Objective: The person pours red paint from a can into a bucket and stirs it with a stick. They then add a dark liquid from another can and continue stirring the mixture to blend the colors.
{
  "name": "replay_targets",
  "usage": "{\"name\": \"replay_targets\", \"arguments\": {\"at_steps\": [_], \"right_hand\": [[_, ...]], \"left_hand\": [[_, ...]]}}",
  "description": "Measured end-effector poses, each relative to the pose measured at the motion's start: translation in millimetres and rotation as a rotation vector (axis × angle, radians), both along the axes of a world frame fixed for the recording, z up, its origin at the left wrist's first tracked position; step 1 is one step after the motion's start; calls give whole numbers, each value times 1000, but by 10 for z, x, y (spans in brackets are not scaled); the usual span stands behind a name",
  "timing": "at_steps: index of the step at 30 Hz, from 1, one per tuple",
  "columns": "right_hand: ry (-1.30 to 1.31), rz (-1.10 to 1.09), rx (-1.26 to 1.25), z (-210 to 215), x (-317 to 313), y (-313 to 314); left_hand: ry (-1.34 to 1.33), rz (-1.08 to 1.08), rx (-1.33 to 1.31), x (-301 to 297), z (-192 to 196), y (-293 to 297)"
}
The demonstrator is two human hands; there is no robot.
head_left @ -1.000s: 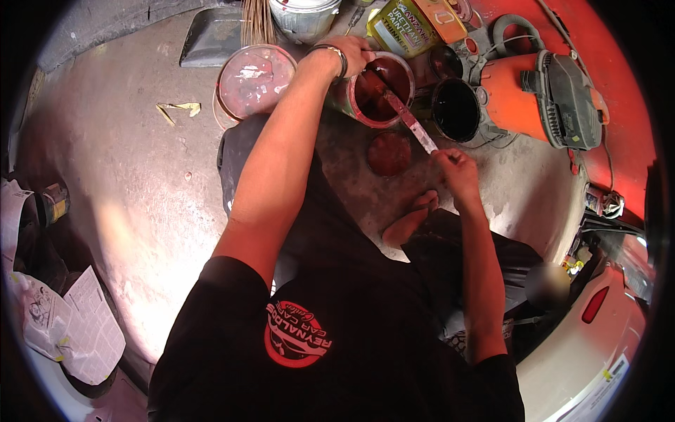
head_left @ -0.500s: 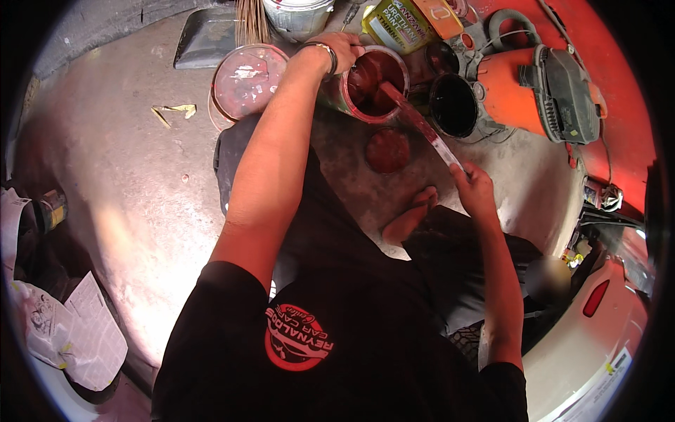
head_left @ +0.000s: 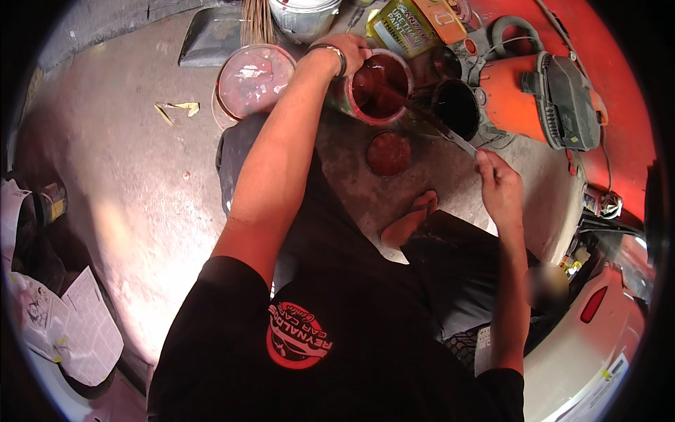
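A paint can [head_left: 349, 100] of dark red paint stands tilted on the floor at the far middle, its mouth toward me. My left hand [head_left: 350, 53] grips the upper left of its rim. My right hand [head_left: 502, 188] pinches the near end of a long flat stirring stick [head_left: 444, 131], coated with red paint along much of its length. The stick's far end is inside the can, dipping into the paint. Just below the can lies a small round red lid [head_left: 388, 153]. Right of it stands an open can [head_left: 457, 105] with a dark inside.
A paint-smeared round lid [head_left: 256, 81] lies left of the can. Behind are a dustpan [head_left: 211, 39], a broom [head_left: 258, 22], a white bucket [head_left: 304, 20] and a yellow-green thinner can [head_left: 411, 29]. An orange machine [head_left: 513, 91] stands right, near a red panel [head_left: 619, 77].
My right hand has moved right and slightly nearer, swinging the stick's near end with it. The stick lies at a flatter slant across the can's rim. My left hand keeps its hold.
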State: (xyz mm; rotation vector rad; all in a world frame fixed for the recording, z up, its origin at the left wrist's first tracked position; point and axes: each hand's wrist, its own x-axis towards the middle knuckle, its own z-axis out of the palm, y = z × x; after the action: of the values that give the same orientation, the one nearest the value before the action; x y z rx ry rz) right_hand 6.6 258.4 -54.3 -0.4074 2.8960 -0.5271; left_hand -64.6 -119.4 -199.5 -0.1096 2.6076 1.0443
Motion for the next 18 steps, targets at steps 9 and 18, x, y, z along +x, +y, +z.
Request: {"name": "replay_targets", "arguments": {"at_steps": [9, 18], "right_hand": [[269, 271, 68, -870, 115, -150], [100, 282, 278, -447, 356, 216]], "left_hand": [[38, 29, 44, -60, -126, -1], [-101, 108, 126, 17, 24, -20]]}}
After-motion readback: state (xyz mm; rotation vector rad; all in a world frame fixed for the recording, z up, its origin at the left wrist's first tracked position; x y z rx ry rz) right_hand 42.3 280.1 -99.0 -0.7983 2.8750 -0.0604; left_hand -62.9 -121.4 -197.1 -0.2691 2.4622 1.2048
